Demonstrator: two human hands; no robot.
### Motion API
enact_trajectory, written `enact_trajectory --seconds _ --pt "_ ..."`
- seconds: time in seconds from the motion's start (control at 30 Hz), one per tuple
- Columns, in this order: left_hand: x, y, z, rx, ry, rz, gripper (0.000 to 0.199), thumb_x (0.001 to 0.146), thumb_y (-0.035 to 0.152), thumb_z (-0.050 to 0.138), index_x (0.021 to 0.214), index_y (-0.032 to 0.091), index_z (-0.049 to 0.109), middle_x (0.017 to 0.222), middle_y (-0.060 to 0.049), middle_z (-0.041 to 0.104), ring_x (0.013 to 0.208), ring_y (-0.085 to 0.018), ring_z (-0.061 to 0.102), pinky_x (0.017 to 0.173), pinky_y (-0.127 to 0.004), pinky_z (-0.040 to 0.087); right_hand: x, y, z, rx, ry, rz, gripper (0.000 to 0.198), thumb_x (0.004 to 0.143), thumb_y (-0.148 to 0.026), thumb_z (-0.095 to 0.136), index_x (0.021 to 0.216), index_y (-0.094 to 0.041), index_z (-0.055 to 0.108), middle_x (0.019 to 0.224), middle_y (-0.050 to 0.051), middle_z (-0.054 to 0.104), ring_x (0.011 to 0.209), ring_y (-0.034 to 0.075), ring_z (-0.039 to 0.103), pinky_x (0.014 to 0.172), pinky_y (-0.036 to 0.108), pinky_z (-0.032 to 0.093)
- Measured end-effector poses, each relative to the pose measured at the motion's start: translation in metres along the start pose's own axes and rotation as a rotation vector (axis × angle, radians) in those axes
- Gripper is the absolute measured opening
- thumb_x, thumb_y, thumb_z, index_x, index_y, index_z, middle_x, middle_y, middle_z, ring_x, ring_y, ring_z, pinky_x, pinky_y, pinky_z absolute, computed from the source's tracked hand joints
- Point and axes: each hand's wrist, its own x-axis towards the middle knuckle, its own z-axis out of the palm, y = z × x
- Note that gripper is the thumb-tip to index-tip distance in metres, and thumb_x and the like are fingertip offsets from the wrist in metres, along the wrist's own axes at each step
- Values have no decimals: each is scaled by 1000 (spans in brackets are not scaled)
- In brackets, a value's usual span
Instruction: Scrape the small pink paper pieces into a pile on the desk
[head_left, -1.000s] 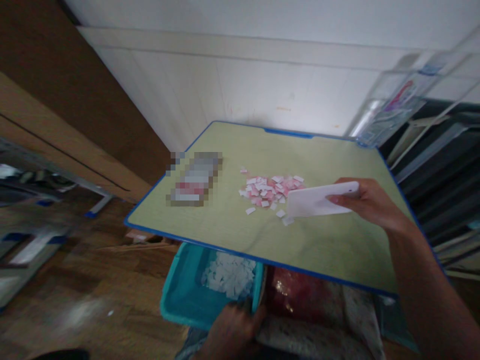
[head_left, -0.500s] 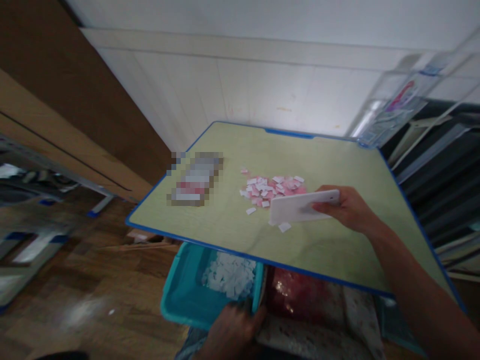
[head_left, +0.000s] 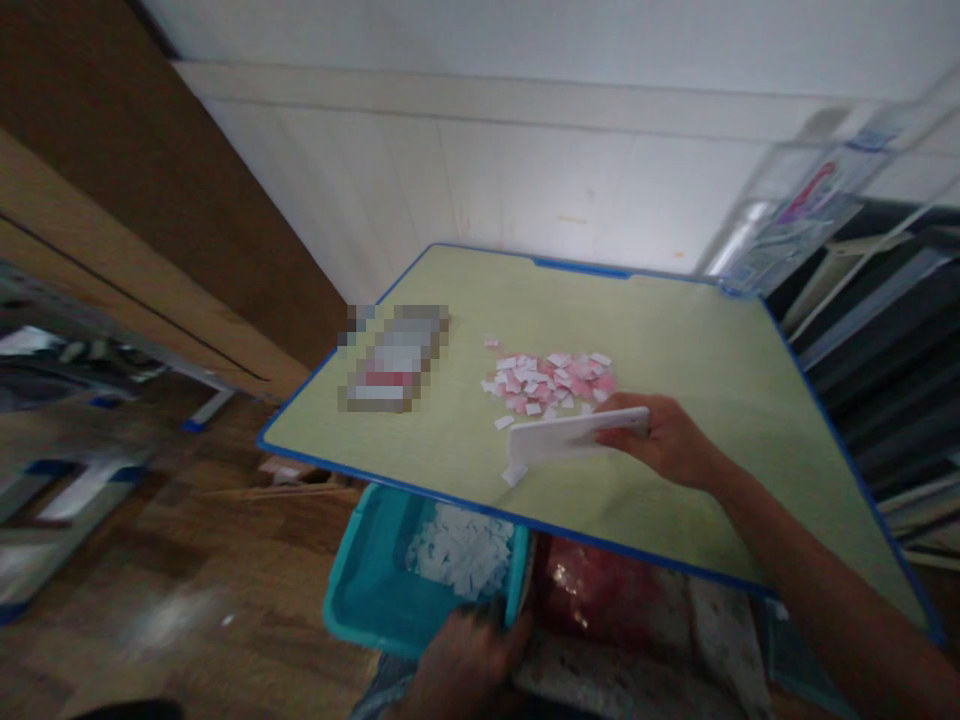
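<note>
In my right hand (head_left: 667, 435) is a flat white plastic scraper (head_left: 559, 437), its long edge against the green tabletop (head_left: 637, 320). One small white piece (head_left: 514, 475) lies at the scraper's lower left corner. Just beyond the scraper spreads a pile of small pink and white pieces (head_left: 551, 378), with a few loose ones around it. My left hand (head_left: 472, 655) is closed on the near rim of a teal plastic basin (head_left: 360, 600), below the table's front edge. White pieces (head_left: 461, 550) are heaped in the basin. The left fingertips are dark and partly hidden.
A blurred-out flat object (head_left: 394, 360) lies on the table's left side. A clear bottle (head_left: 810, 215) stands at the back right corner. The white wall (head_left: 525, 170) rises behind the table. Beside the basin is a dark red glossy surface (head_left: 592, 585).
My right hand has drawn the scraper left and toward the table's front edge, and the white piece at its edge has shifted the same way. My left hand stays on the basin.
</note>
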Motion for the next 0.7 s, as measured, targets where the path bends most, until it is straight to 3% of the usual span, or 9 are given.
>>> enact_trajectory --seconds 0.1,0.23,0.5,0.7 --pt "0 1 0 9 10 -5 34 73 32 54 103 19 46 76 -8 57 67 -25 55 57 -34 44 -1 -1 -1 -25 68 -28 16 72 -33 57 70 -17 59 57 -3 54 48 7 45 43 19 31" --pt "-1 1 -1 23 -9 1 34 73 34 55 102 19 45 75 -8 58 66 -25 55 57 -34 44 -4 3 -20 -28 181 34 17 70 -33 58 70 -17 59 57 -2 54 46 8 45 40 19 29" --pt "1 1 -4 9 3 -1 33 76 34 50 105 18 44 79 -10 58 66 -25 55 57 -35 44 -2 3 -8 31 32 21 21 72 -36 56 75 -15 59 62 0 56 53 10 51 46 20 38" --pt "0 1 -1 0 10 -7 37 74 33 53 107 20 45 76 -7 58 65 -24 54 57 -34 43 -4 6 -30 23 323 86 20 69 -37 58 70 -17 58 57 -1 55 48 10 48 41 20 34"
